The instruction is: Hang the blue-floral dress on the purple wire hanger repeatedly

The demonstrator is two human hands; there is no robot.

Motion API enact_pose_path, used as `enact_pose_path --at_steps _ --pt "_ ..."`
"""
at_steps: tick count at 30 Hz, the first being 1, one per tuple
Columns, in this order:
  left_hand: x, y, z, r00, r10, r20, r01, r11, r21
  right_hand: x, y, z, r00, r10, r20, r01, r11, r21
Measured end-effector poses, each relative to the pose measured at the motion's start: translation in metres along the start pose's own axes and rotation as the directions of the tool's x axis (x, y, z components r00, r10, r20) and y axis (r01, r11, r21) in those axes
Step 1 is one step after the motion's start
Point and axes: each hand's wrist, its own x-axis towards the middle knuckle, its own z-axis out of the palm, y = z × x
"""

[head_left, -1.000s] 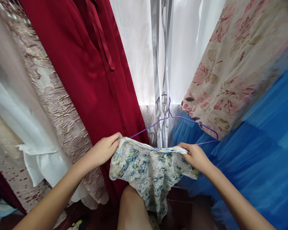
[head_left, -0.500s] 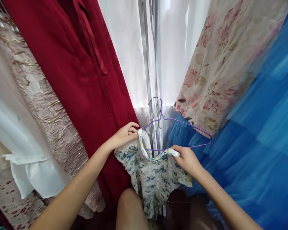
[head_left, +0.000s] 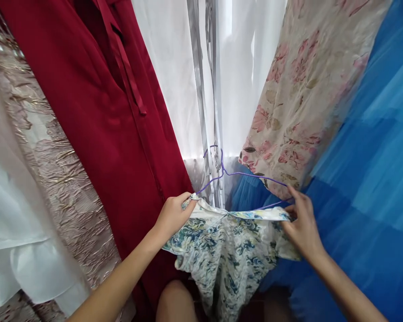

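Note:
A small blue-and-yellow floral garment (head_left: 228, 250) hangs across a thin purple wire hanger (head_left: 245, 175). My left hand (head_left: 173, 217) pinches the garment's left top corner at the hanger's left end. At the hanger's right end, my right hand (head_left: 302, 228) grips the garment's right top edge, fingers by the wire. The hanger's hook (head_left: 218, 156) sits against a silver-striped white curtain (head_left: 208, 89). The cloth is stretched flat between both hands.
A dark red dress (head_left: 97, 98) hangs at the left, beside cream brocade (head_left: 53, 156) and white fabric (head_left: 23, 250). A pink floral garment (head_left: 305, 89) and blue tulle (head_left: 366, 192) hang at the right. My knee (head_left: 174, 304) shows at the bottom.
My right hand slid right along the hanger to its right end, spreading the garment wide. My left hand dropped slightly, and the bunched cloth now lies flat across the wire.

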Motion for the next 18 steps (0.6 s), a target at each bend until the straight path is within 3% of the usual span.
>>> enact_pose_path --at_steps 5,9,11,14,15,16,17,18 --pt "-0.003 0.008 -0.003 1.0 -0.018 0.001 0.018 0.999 0.044 0.039 0.007 0.0 0.992 -0.095 0.079 0.106 0.984 -0.142" --pt "0.001 0.006 -0.013 1.0 -0.025 0.0 0.024 0.978 0.206 0.06 0.001 -0.01 0.964 0.007 0.265 0.023 0.993 -0.111" --pt "0.004 -0.001 -0.02 0.999 -0.032 -0.038 0.04 0.972 0.232 0.064 -0.005 -0.025 0.872 0.075 0.483 -0.093 0.996 0.014" --pt "0.007 -0.016 -0.028 0.997 -0.044 -0.058 0.05 0.994 0.1 0.061 -0.014 -0.046 0.578 0.113 0.809 -0.462 0.861 0.21" --pt "0.006 -0.021 -0.029 0.997 -0.049 -0.05 0.052 0.998 0.04 0.057 -0.017 -0.049 0.513 0.099 0.853 -0.569 0.783 0.252" --pt "0.005 -0.027 -0.029 0.998 -0.055 -0.041 0.055 0.998 -0.01 0.053 -0.02 -0.048 0.518 0.094 0.85 -0.625 0.72 0.302" --pt "0.003 -0.032 -0.028 0.998 -0.061 -0.032 0.059 0.997 -0.053 0.048 -0.023 -0.043 0.579 0.104 0.809 -0.629 0.688 0.362" --pt "0.001 -0.037 -0.026 0.997 -0.067 -0.026 0.065 0.994 -0.089 0.044 -0.027 -0.036 0.669 0.124 0.733 -0.589 0.689 0.422"
